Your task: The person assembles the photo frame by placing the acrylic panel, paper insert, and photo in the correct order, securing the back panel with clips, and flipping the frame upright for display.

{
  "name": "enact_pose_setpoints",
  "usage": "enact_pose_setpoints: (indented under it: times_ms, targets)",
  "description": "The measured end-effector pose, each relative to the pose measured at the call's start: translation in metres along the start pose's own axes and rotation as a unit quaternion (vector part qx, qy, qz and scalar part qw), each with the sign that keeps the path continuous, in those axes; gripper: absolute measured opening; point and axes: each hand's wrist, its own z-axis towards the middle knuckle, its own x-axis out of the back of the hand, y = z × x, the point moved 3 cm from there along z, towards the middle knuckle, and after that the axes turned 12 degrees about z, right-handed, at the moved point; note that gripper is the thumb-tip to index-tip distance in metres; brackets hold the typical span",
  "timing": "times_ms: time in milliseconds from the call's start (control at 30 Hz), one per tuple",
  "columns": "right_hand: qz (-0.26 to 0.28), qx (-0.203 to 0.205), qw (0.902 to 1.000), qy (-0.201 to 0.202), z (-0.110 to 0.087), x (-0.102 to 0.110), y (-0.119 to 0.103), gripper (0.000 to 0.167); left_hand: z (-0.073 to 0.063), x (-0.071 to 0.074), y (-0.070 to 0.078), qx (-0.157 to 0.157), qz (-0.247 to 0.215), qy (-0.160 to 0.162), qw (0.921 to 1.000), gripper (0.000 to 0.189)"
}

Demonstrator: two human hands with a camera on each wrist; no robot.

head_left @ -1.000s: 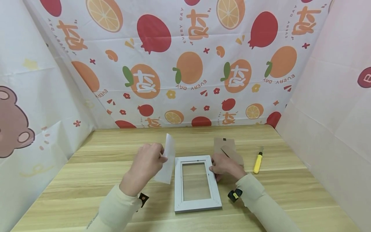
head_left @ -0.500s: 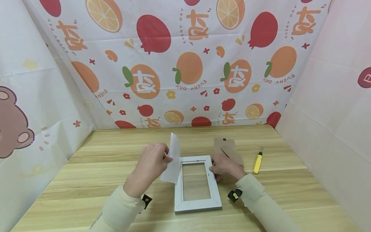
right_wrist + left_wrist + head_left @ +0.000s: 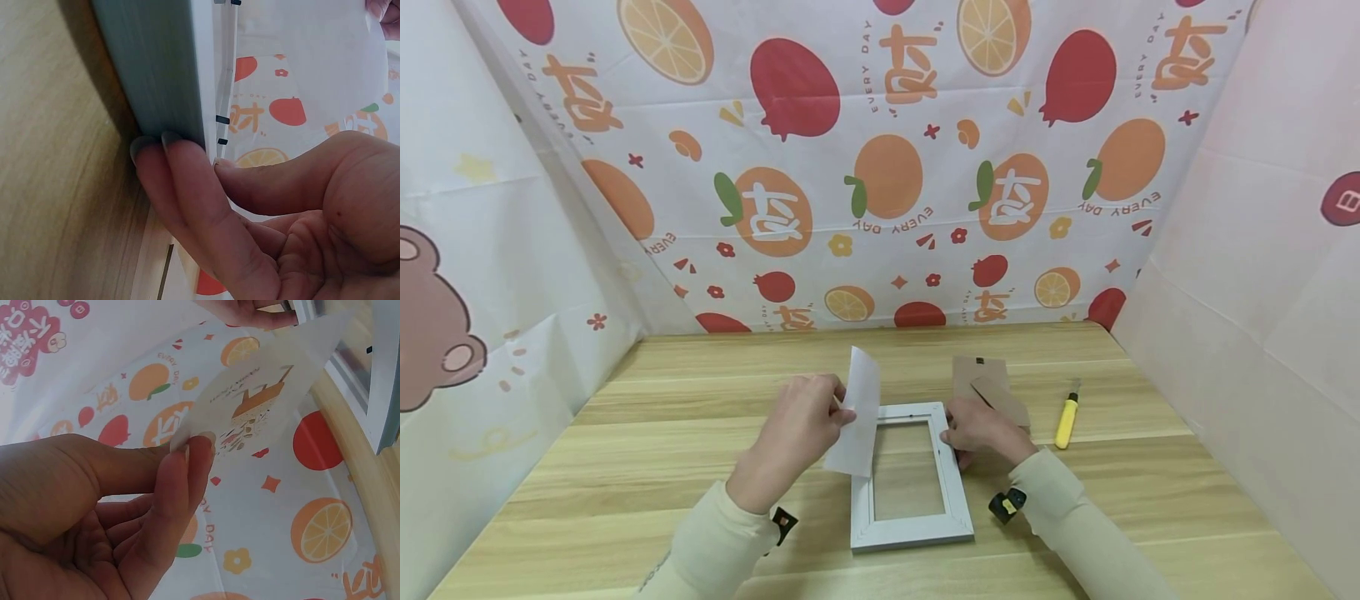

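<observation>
My left hand (image 3: 801, 429) pinches a thin white paper sheet (image 3: 861, 417) at its edge, between thumb and fingers. The left wrist view shows a printed picture on that sheet (image 3: 262, 403). Raised and tilted, the paper covers the upper left part of a white picture frame (image 3: 913, 532), which lies on the table. It has small dark tabs along its inner edge (image 3: 222, 119). At the frame's right side, my right hand (image 3: 985, 429) grips the border, thumb on top and fingers against the outer side (image 3: 153, 69). Whether the paper touches the frame I cannot tell.
A brown backing board (image 3: 968, 375) lies behind the right hand, with its flap partly raised. Farther right is a yellow-handled tool (image 3: 1066, 423) with a thin tip. Fruit-patterned cloth (image 3: 887, 242) hangs behind the wooden table (image 3: 700, 392).
My left hand has carried the paper sheet to the right, from beside the picture frame to over its left border. The right hand and the frame have stayed in place.
</observation>
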Motion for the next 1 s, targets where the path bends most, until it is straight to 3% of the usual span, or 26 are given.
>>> enact_pose_setpoints:
  times_ms: [300, 633, 1000]
  targets:
    - [-0.006, -0.002, 1.0000, 0.000, 0.001, 0.000, 0.001, 0.021, 0.000, -0.007, 0.002, 0.006, -0.037, -0.030, 0.9988, 0.015]
    - [-0.012, -0.001, 0.9999, -0.001, 0.002, 0.000, 0.001, 0.023, 0.003, -0.018, 0.006, -0.004, -0.040, -0.035, 0.9986, 0.017]
    - [-0.003, -0.003, 1.0000, 0.001, 0.002, -0.001, 0.002, 0.022, 0.004, -0.035, 0.008, 0.003, -0.075, -0.078, 0.9941, 0.023]
